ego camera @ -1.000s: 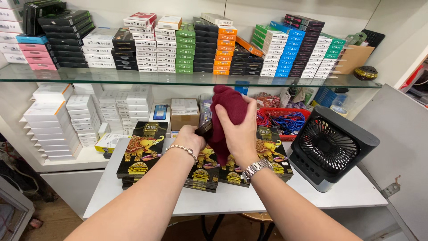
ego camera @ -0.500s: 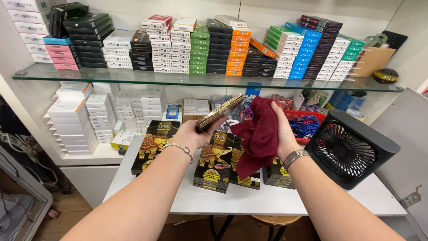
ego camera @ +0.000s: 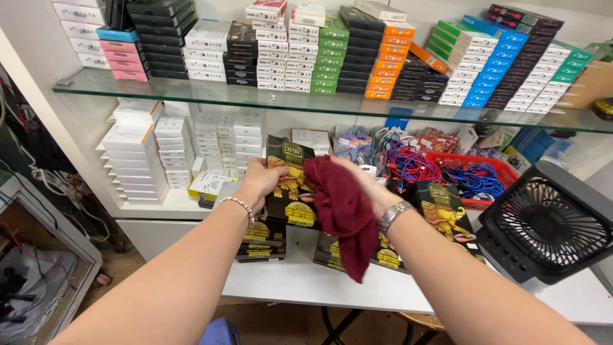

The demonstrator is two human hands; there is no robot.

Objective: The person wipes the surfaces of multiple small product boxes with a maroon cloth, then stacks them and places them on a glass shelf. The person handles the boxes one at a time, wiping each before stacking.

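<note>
Flat black-and-gold printed carton [ego camera: 290, 185], glossy, upright above white table [ego camera: 300, 281], clamped in left hand [ego camera: 258, 182]. Dark red cloth [ego camera: 341, 214], soft, crumpled, draped from closed right hand [ego camera: 364, 185], touching carton face.

maroon cloth [ego camera: 341, 211]: soft, matt knit | black box [ego camera: 290, 185]: glossy printed card | shelf [ego camera: 306, 102] above box: smooth clear glass | fan [ego camera: 549, 223]: matt black plastic

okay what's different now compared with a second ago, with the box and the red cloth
The left hand has turned the black and gold box from edge-on half a second ago to upright, face toward the camera. The right hand has brought the dark red cloth back against it. Both grips are unchanged; the black fan and boxes on the white table stayed put.
</note>
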